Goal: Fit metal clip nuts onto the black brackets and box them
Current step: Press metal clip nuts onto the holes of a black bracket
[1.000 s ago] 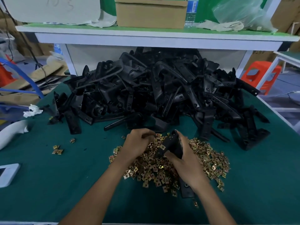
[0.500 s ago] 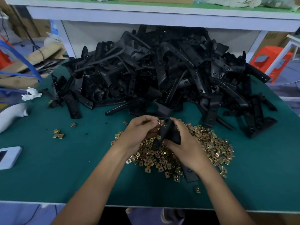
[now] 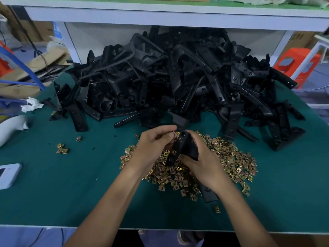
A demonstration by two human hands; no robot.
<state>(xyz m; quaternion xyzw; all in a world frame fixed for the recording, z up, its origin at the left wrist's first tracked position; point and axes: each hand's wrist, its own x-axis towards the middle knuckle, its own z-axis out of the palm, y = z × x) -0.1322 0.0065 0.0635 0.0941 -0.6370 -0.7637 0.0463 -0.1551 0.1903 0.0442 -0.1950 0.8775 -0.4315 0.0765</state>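
1. Since a second ago, the left hand (image 3: 153, 145) has been lifted off the heap of clip nuts (image 3: 231, 157) and is now being held at the upper end of the bracket (image 3: 186, 145), which is being tilted more upright.
2. Head view: the bracket is being gripped round its middle by the right hand (image 3: 204, 163), with the thumb pressed on the near face. It is being held just above the heap, at the front middle of the bench (image 3: 71, 193).
3. The left fingers (image 3: 165, 130) are being kept curled against the bracket's top end. Whether a clip nut is being pinched between them cannot be told.
4. A second bracket (image 3: 208, 192) is lying flat on the bench, partly hidden under the right wrist, at the heap's near edge.
5. The pile of black brackets (image 3: 178, 77) is lying behind the heap, under the white shelf (image 3: 160, 15).
6. A few stray nuts (image 3: 62, 148) are lying well apart to the left, and one single nut (image 3: 217, 209) is lying near the front edge.
7. A white device (image 3: 8, 173) is lying at the far left edge.
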